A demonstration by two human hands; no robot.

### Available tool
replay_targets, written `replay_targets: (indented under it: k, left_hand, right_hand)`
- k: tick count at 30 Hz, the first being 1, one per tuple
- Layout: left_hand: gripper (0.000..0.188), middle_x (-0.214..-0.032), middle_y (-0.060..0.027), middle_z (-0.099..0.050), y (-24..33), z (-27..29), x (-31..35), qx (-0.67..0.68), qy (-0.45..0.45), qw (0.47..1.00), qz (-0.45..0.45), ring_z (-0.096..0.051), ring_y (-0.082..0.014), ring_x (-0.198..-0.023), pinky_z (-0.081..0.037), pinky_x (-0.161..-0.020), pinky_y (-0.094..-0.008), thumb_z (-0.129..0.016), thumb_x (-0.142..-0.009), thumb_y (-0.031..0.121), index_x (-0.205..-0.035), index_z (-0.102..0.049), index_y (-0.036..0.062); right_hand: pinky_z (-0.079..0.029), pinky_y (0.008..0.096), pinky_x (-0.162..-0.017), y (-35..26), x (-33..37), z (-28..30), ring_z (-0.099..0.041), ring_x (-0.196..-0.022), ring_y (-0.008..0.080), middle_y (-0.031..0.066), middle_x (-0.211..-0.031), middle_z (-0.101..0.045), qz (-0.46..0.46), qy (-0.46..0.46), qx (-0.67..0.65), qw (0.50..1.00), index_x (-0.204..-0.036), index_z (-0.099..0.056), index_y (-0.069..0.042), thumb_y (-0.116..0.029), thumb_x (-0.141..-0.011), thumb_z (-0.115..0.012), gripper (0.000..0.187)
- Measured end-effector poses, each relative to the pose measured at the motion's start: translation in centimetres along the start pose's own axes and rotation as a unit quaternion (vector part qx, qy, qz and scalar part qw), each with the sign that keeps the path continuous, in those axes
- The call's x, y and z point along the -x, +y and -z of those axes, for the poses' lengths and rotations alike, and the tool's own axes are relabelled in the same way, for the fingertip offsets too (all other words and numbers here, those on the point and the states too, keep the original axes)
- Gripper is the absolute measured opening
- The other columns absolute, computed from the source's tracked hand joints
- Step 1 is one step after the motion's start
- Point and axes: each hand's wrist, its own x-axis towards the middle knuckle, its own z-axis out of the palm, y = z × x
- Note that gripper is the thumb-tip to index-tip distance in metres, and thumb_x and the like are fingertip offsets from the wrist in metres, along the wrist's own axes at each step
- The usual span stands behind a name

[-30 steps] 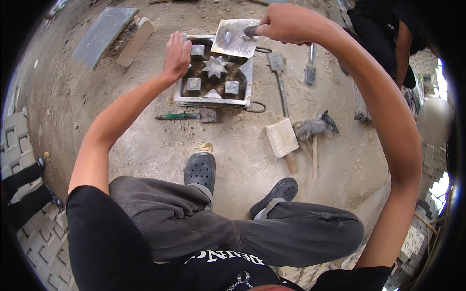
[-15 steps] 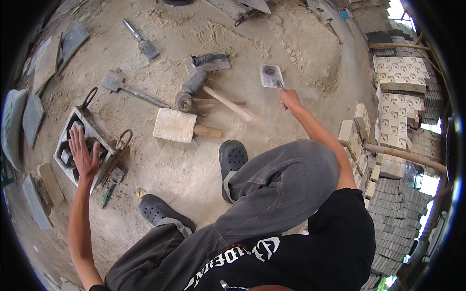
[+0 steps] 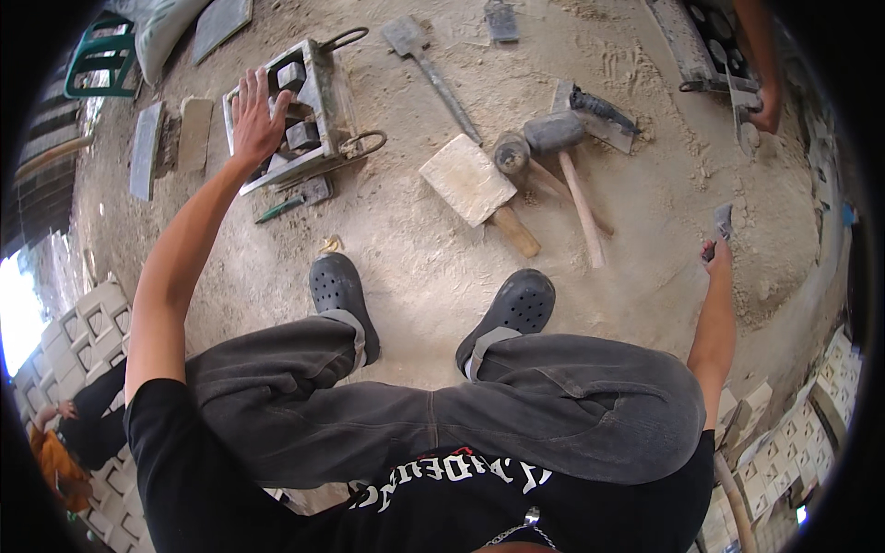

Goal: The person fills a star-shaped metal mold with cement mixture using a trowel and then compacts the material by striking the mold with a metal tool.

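Observation:
My left hand (image 3: 256, 120) lies with fingers stretched over the near-left side of a metal mould (image 3: 324, 129), a boxy frame with wire handles and dark blocks inside. Whether the palm presses on it is hard to see. Far to the right, my right hand (image 3: 715, 254) is closed round the handle of a trowel (image 3: 724, 221), its small flat blade tilted by loose pale powder (image 3: 770, 253). Beside the mould lies a small trowel with a green handle (image 3: 284, 208).
Mid-floor lie a square-headed wooden mallet (image 3: 468, 181), two black-headed mallets (image 3: 553, 132), a long-handled metal scraper (image 3: 441, 85) and a dark-handled trowel (image 3: 604, 111). At top right a co-worker's hand (image 3: 765, 112) holds a trowel near another mould (image 3: 678, 41). Another person (image 3: 69, 442) shows lower left.
The view has swung to the right. My right hand has carried the trowel toward the powder, and its blade now appears more edge-on. My left hand stays at the mould. Other people have come into view.

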Motion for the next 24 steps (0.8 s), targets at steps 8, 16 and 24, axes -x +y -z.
replay_targets:
  k: [8, 16, 24]
  left_hand:
    - [0.066, -0.156, -0.0145, -0.015, 3.5, 0.2, 1.2, 0.047, -0.071, 0.960, -0.267, -0.011, -0.0305, -0.145, -0.012, -0.117, -0.0406, -0.040, -0.097, 0.047, -0.150, -0.022, 0.0132]
    - [0.068, -0.158, -0.0063, -0.015, 0.5, -0.6, 0.7, -0.026, 0.016, 0.986, -0.166, -0.013, -0.0251, -0.145, -0.007, -0.117, -0.0450, -0.025, -0.098, 0.056, -0.152, -0.015, 0.0172]
    - [0.081, -0.156, -0.0194, -0.014, 1.4, 5.0, 8.2, 0.040, -0.308, 0.950, 0.014, -0.015, -0.0332, -0.144, -0.020, -0.115, -0.0449, -0.029, -0.096, 0.057, -0.148, -0.013, -0.0015]
  right_hand:
    - [-0.044, 0.0439, -0.089, 0.7, 8.2, -7.2, -0.055, -0.103, 0.0361, 0.0197, -0.108, -0.059, 0.355, 0.261, 0.590, 0.677, -0.123, -0.053, 0.000, -0.034, -0.084, -0.061, 0.053]
    - [-0.040, 0.0424, -0.097, -0.9, 39.3, -26.3, -0.051, -0.113, 0.0342, 0.0163, -0.118, -0.055, 0.738, -0.221, 0.429, 0.472, -0.119, -0.057, -0.005, -0.015, -0.086, -0.061, 0.034]
    - [-0.045, 0.0403, -0.090, 4.9, 56.6, -29.7, -0.055, -0.106, 0.0318, 0.0135, -0.109, -0.059, 0.620, -0.447, 0.457, 0.456, -0.106, -0.063, -0.005, -0.014, -0.084, -0.064, 0.025]
